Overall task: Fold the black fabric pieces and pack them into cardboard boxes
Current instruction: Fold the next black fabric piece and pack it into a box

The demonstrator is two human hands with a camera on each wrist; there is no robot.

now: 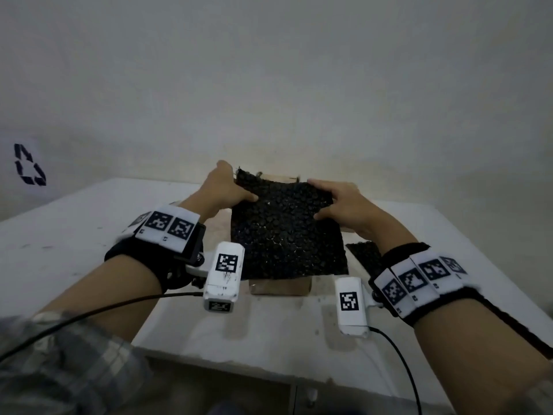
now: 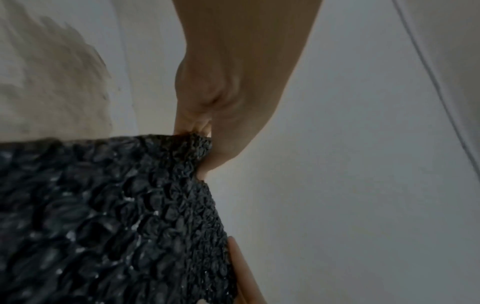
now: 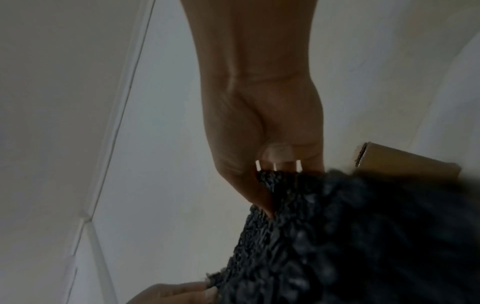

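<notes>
Left hand (image 1: 227,190) and right hand (image 1: 338,202) each pinch a far corner of a black fabric piece (image 1: 284,232) above a cardboard box (image 1: 281,287) mid-table; folding is apparently underway; next, bring the corners together evenly.

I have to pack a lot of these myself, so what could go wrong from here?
1. The left hand and right hand pinch only the far corners of the bumpy black fabric piece, so it could slip free.
2. It hides most of the brown cardboard box beneath, so it may catch on a wall.
</notes>
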